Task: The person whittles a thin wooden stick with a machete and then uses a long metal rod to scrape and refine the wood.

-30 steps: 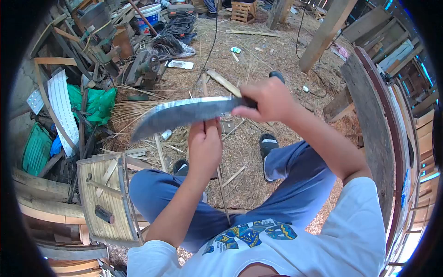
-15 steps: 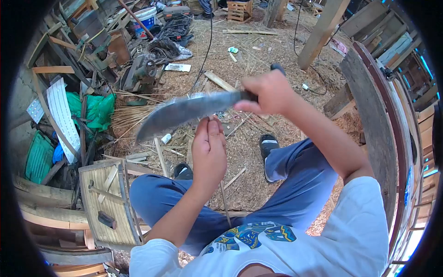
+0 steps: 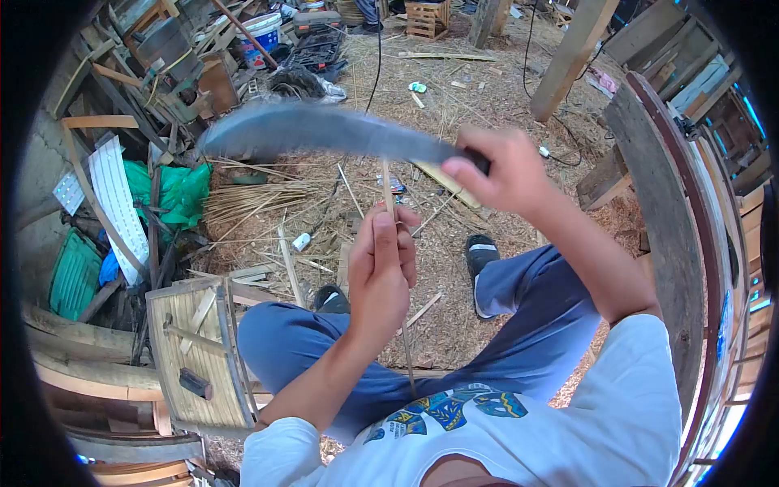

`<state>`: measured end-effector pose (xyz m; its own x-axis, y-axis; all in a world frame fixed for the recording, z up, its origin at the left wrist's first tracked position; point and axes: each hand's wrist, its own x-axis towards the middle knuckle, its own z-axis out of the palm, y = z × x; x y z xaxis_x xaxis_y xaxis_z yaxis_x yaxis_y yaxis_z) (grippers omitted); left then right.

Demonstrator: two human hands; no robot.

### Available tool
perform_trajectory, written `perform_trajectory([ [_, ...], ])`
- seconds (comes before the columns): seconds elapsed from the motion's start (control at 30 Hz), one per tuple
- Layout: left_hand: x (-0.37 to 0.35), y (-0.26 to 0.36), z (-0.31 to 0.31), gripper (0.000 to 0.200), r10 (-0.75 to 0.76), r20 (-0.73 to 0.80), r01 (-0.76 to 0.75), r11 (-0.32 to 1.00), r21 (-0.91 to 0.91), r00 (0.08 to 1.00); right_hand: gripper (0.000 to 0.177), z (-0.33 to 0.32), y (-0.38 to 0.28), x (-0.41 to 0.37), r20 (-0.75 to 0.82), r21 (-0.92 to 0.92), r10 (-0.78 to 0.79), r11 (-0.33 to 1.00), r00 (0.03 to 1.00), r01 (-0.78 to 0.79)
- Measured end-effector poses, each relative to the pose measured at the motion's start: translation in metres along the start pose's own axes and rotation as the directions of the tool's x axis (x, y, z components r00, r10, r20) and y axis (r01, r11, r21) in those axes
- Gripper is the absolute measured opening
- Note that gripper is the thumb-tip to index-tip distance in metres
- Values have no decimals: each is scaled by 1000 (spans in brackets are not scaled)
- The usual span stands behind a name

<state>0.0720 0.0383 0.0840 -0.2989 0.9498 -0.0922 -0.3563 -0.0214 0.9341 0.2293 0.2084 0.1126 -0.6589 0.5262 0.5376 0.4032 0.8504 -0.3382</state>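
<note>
Gripped round its dark handle, a machete is in my right hand, its broad curved blade stretching left and smeared by motion. My left hand is closed round a thin wooden stick that rises upright past the thumb. The stick's tip meets the lower edge of the blade in this view. Its lower end runs down between my legs toward my shirt. Both hands are in front of my body, the right one higher and farther right.
Left of my knee stands a wooden stool with a hammer on it. A pile of thin sticks lies on the shaving-covered ground, beside a green plastic bag. A wooden post rises at right, near a long bench plank.
The machete has moved up and away, from just above my left fingertips to near the stick's top. More of the stick now shows above my left hand, which sits slightly lower.
</note>
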Motion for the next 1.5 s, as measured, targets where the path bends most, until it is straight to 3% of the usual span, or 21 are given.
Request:
perform_trajectory([
  [0.1, 3, -6, -3, 36, 24, -13, -24, 1000, -11, 1000, 60, -2, -18, 3, 87, -75, -174, 981, 981, 180],
  [0.23, 2, 0, 4, 33, -92, -101, 88, 995, -35, 991, 55, 8, -11, 3, 207, -106, -147, 979, 967, 172],
  [0.4, 2, 0, 3, 31, -85, -89, 85, 996, -4, 992, 57, 10, -7, 2, 229, -117, -170, 973, 959, 200],
  [0.5, 5, -8, 7, 31, -98, -172, 93, 995, -40, 980, 58, 10, -7, 1, 216, -132, -180, 968, 960, 212],
  [0.73, 4, -13, 6, 31, -62, -141, 61, 998, -7, 988, 65, 6, -7, 2, 168, -211, -232, 941, 958, 265],
  [0.83, 4, -13, -2, 32, -21, -63, 25, 998, 61, 998, 60, 6, 4, 8, 115, -241, -93, 963, 989, 119],
  [0.9, 1, -14, -2, 32, 35, -25, -32, 995, 96, 999, 61, 2, 28, 21, -3, -244, 150, 959, 989, -147],
  [0.97, -11, -7, 5, 32, 57, 42, -61, 992, 112, 998, 66, -15, 48, 28, -62, -169, 433, 883, 899, -437],
  [1.1, 3, -6, -3, 31, 4, 27, -5, 1000, 28, 1000, 59, -14, 36, 12, -67, 17, 417, 909, 907, -417],
  [1.2, 8, -2, -5, 29, 60, 25, -60, 998, 16, 998, 56, -10, 13, 7, -40, -14, 176, 984, 984, -177],
  [1.3, 5, 0, -5, 29, 36, 57, -34, 999, -41, 998, 62, 2, 5, 0, -10, -78, -85, 993, 996, 84],
  [1.37, 5, -1, -7, 29, 5, 38, -5, 1000, -12, 999, 63, 2, -5, 1, 84, -102, -185, 976, 979, 193],
  [1.5, 4, 1, -7, 31, -58, 27, 59, 998, -36, 998, 65, 12, -6, 3, 126, -70, -208, 974, 970, 217],
])
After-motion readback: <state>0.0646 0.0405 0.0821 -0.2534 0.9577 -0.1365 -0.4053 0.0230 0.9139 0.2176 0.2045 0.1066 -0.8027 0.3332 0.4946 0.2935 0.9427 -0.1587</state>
